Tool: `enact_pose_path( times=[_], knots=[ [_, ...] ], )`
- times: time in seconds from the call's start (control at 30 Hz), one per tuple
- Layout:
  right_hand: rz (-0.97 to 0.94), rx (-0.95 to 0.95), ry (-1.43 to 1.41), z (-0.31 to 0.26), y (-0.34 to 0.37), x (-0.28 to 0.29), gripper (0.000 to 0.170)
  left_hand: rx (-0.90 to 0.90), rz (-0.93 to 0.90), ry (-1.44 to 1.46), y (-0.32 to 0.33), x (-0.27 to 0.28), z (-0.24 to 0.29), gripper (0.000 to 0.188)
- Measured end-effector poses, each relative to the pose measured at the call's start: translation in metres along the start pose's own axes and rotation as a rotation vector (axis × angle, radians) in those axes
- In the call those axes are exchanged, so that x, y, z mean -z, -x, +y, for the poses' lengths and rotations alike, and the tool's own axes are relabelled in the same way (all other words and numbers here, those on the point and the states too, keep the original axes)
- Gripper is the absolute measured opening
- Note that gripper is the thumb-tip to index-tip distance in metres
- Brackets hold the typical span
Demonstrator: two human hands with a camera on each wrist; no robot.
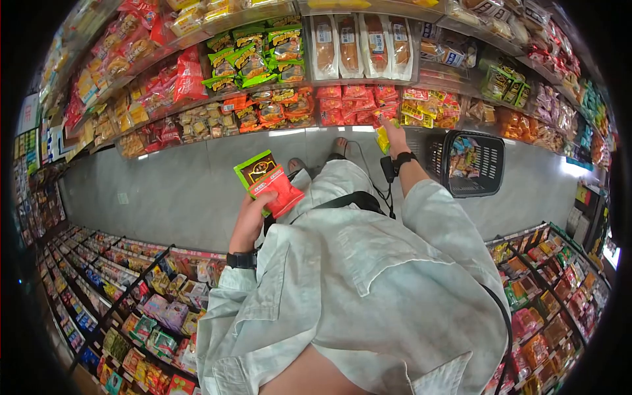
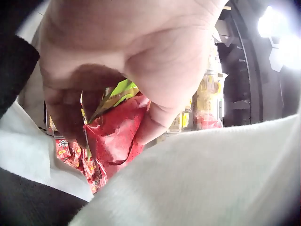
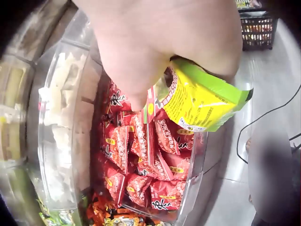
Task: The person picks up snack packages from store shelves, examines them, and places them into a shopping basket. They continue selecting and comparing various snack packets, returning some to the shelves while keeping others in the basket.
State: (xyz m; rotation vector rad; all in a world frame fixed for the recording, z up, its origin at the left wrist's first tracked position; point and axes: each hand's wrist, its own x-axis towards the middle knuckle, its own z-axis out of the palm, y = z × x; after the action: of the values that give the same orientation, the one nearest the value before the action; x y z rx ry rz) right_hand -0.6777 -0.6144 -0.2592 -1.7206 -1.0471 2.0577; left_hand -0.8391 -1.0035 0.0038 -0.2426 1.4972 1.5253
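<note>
My left hand holds a red packet and a green-and-black packet together, thumb across the red one. In the left wrist view the fingers of the left hand curl round the red packet. At the shelf, my right hand grips a yellow-and-green packet. The right wrist view has this packet under the right hand, above a clear bin of red packets; the thumb tip is at a red packet, and whether it pinches one I cannot tell.
A black basket with several packets inside stands on the floor to the right. Shelf bins ahead hold green packets, long brown packs and yellow packets. Racks of snacks stand behind me on both sides. A cable hangs by the right wrist.
</note>
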Motion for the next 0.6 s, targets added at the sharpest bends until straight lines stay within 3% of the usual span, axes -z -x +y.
enact_pose_path(
  times=[0.13,0.27,0.37,0.6],
  knots=[
    [0.022,0.009,0.13,0.004,0.025,0.017,0.034,-0.04,-0.046,-0.023,-0.008,0.015,0.008,0.041],
    [-0.017,0.069,0.275,-0.004,0.08,0.015,0.02,-0.047,-0.128,-0.003,-0.017,0.038,0.007,0.04],
    [-0.017,0.051,0.308,0.011,0.092,0.02,0.019,-0.046,-0.17,-0.006,-0.021,0.057,0.003,0.038],
    [0.051,0.094,0.418,0.027,0.096,0.018,0.028,0.024,-0.194,-0.084,-0.019,0.086,-0.009,0.037]
  ],
)
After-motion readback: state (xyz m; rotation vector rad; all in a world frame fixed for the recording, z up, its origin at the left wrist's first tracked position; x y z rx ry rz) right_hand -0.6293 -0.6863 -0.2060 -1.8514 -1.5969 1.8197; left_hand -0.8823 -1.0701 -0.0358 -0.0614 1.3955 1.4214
